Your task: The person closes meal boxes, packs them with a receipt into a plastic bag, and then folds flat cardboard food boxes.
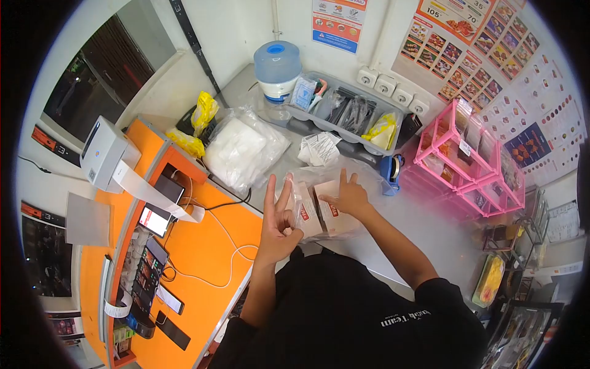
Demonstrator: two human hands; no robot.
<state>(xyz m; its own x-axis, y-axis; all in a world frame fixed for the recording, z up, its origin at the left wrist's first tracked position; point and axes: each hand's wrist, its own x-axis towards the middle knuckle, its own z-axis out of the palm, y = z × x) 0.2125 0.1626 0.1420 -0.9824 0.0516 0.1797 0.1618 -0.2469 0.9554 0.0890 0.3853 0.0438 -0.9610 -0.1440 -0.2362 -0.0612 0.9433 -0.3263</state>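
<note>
Two small cardboard boxes, a left box and a right box, stand side by side in a clear plastic bag on the grey metal table. My left hand is raised at the left edge of the bag, two fingers stretched up and the others curled, with nothing seen in it. Over the right box is my right hand, its fingers spread and nothing held. A crumpled paper receipt lies behind the bag.
White plastic bags lie at the left, near a blue-lidded container. A grey tray holds packets. Pink racks and a blue tape dispenser stand right. An orange counter carries phones, cables and a printer.
</note>
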